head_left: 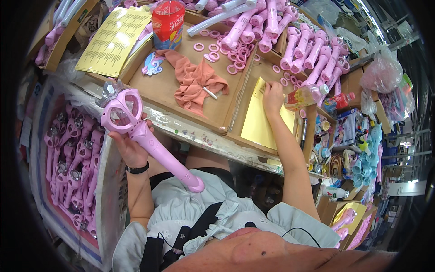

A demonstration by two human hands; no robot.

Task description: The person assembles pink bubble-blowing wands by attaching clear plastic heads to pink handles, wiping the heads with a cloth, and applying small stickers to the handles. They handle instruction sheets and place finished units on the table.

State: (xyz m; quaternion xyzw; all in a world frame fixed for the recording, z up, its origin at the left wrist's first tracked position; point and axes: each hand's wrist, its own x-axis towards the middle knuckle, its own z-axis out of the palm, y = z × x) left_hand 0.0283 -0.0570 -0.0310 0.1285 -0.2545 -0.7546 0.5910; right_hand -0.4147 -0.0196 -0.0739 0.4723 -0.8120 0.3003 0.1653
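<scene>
My left hand [131, 147] is wrapped around a pink toy wand [156, 147], just below its ringed head. A clear, gem-like piece tops the wand, and its handle slants down toward my lap. Over a cardboard tray, my right hand [273, 97] has its fingers bent together at the upper part of a yellow sheet [258, 120]. Whether a small piece is between those fingertips is too fine to see. Beside that hand lies a clear bottle with a yellowish label [299, 97]. A black pen [304, 131] rests to the right of the sheet.
An orange cloth [195, 84] with a small white stick lies in the left tray [181, 109], near loose pink rings [238, 56] and a red container [168, 25]. Printed yellow sheets [113, 43] sit left. More pink wands fill a bin [74, 167] and the back [312, 52].
</scene>
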